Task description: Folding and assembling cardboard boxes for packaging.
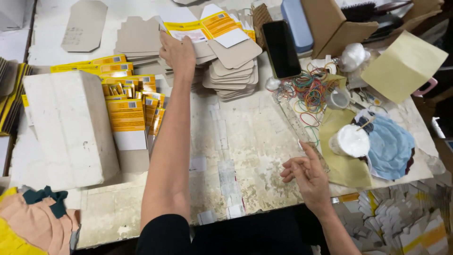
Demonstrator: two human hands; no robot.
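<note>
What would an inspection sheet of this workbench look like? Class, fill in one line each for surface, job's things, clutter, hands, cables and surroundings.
Surface: worn, stained table with tape scraps.
Job's things: fanned pile of flat card cut-outs; yellow printed cartons stacked beside a white block.
Clutter: coloured rubber bands, dark phone, white glue pot on blue cloth, yellow paper sheet.
Hands: left hand lies on the card pile; right hand hovers open near the table edge, holding nothing.
Cables: nothing seen.
Surroundings: more cut cartons lower right; peach and yellow cloth lower left.
</note>
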